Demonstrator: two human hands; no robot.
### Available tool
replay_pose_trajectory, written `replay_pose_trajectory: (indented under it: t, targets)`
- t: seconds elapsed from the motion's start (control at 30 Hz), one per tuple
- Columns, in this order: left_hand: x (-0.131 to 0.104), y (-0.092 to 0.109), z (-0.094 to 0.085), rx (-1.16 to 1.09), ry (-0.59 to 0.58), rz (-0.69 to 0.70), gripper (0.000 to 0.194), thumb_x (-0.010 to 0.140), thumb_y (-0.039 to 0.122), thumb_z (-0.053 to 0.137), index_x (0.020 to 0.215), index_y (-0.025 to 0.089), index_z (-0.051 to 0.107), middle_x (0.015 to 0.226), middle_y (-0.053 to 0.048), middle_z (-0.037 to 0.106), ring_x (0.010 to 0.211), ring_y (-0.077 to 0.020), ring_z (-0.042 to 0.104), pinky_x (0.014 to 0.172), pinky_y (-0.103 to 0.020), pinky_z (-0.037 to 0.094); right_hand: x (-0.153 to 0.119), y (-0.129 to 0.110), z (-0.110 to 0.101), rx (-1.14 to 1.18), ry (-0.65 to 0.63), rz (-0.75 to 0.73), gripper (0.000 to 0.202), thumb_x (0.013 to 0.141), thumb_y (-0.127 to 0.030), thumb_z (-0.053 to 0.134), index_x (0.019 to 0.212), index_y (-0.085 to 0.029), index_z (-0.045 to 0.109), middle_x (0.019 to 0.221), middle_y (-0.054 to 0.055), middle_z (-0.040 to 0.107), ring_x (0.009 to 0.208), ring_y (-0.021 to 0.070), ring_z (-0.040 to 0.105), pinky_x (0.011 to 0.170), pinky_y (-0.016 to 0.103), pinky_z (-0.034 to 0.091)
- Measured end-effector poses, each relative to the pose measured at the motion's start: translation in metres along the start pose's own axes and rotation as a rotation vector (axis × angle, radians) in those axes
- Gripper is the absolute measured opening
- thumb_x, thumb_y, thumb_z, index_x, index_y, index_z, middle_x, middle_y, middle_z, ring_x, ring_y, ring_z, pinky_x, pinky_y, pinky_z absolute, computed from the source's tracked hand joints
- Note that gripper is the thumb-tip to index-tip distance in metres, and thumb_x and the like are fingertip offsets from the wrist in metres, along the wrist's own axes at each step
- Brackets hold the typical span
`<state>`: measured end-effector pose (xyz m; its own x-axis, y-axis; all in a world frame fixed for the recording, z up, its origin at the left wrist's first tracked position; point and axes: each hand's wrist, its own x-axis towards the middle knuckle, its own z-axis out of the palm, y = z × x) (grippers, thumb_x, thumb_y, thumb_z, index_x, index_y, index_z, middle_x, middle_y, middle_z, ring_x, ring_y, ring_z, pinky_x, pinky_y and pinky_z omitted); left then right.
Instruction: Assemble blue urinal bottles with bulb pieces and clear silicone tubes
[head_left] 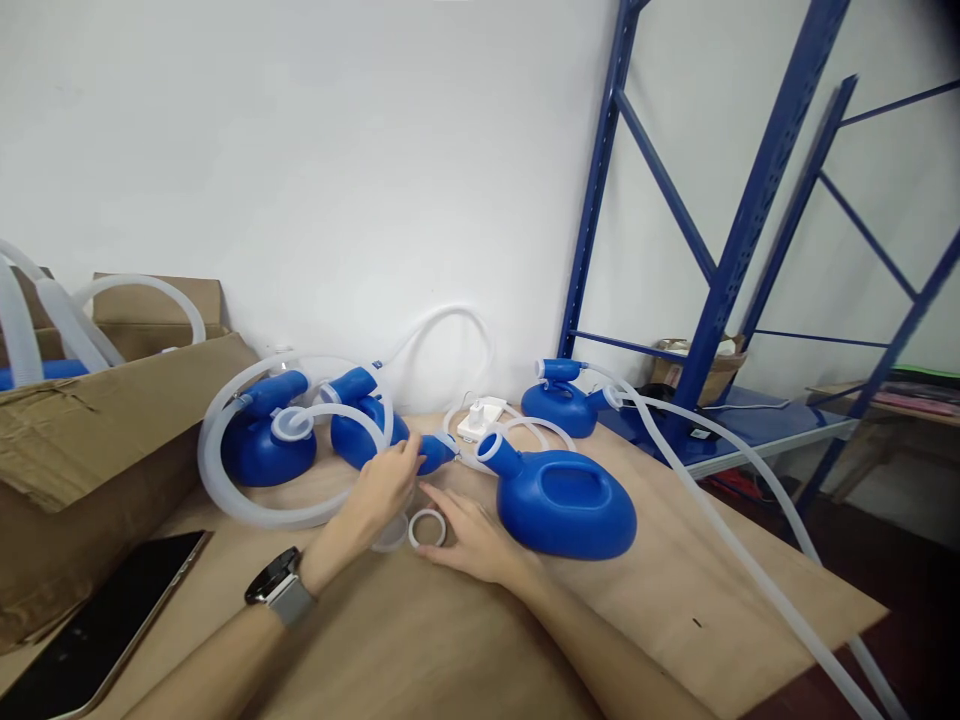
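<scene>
My left hand (386,485), with a watch on the wrist, has its fingers curled at the near end of a blue plastic hose-end piece (433,453); its palm side is hidden. Beside it, my right hand (476,538) curves its thumb and fingers round a small white ring (427,513), the thumb at its lower edge. A clear round piece (390,536) lies just left of the ring, partly under my left hand. Right of my hands rests a blue urinal bottle (570,503) with a moulded handle and an open white-rimmed neck.
More blue bottles with hoses stand at the left (270,450), centre (351,432) and back right (559,405). A cardboard box (112,440) holds hoses. A tablet (105,620) lies front left. A white device (480,420) sits near the wall. Blue shelving (735,230) rises at right.
</scene>
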<state>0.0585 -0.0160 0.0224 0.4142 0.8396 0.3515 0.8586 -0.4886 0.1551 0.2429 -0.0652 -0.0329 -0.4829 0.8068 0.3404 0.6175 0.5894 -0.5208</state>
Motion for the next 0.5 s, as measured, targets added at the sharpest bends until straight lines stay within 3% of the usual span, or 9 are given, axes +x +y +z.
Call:
replay_pose_trajectory:
  t: [0.07, 0.17, 0.33, 0.4, 0.5]
  targets:
    - [-0.006, -0.004, -0.003, -0.115, 0.064, -0.059, 0.036, 0.105, 0.031, 0.032, 0.132, 0.013, 0.047, 0.097, -0.015, 0.071, 0.089, -0.0332, 0.071, 0.074, -0.041, 0.053, 0.001, 0.004, 0.000, 0.069, 0.099, 0.032, 0.053, 0.092, -0.042, 0.065, 0.141, -0.025, 0.055, 0.130, 0.010, 0.063, 0.119, 0.0272, 0.061, 0.104, 0.041, 0.047]
    - [-0.022, -0.011, -0.008, -0.494, 0.151, -0.138, 0.046, 0.101, 0.045, 0.039, 0.134, 0.015, 0.052, 0.094, -0.011, 0.072, 0.084, -0.0297, 0.073, 0.073, -0.040, 0.058, 0.004, 0.011, 0.002, 0.199, 0.191, 0.101, 0.035, 0.098, -0.045, 0.053, 0.123, -0.023, 0.065, 0.115, 0.008, 0.065, 0.105, 0.0225, 0.064, 0.095, 0.036, 0.052]
    - [-0.054, -0.020, -0.020, -0.954, 0.213, -0.293, 0.056, 0.087, 0.063, 0.055, 0.116, 0.016, 0.066, 0.076, -0.003, 0.066, 0.073, -0.0248, 0.070, 0.060, -0.036, 0.062, 0.010, 0.024, 0.007, 0.371, 0.276, 0.203, 0.054, 0.102, -0.060, 0.028, 0.082, -0.022, 0.062, 0.079, 0.003, 0.060, 0.086, 0.0223, 0.063, 0.085, 0.038, 0.054]
    - [-0.065, -0.024, -0.022, -1.050, 0.223, -0.343, 0.059, 0.084, 0.067, 0.059, 0.112, 0.016, 0.067, 0.069, 0.000, 0.062, 0.065, -0.0217, 0.067, 0.058, -0.034, 0.061, 0.013, 0.026, 0.010, 0.508, 0.300, 0.271, 0.063, 0.100, -0.064, 0.018, 0.080, -0.022, 0.060, 0.067, 0.003, 0.055, 0.074, 0.0230, 0.062, 0.077, 0.039, 0.055]
    - [-0.078, -0.028, -0.017, -1.161, 0.172, -0.393, 0.062, 0.078, 0.071, 0.065, 0.103, 0.014, 0.068, 0.062, 0.003, 0.057, 0.056, -0.0187, 0.063, 0.051, -0.031, 0.056, 0.016, 0.025, 0.017, 0.664, 0.371, 0.327, 0.068, 0.098, -0.068, 0.015, 0.095, -0.021, 0.063, 0.074, 0.006, 0.062, 0.076, 0.0255, 0.064, 0.073, 0.039, 0.056]
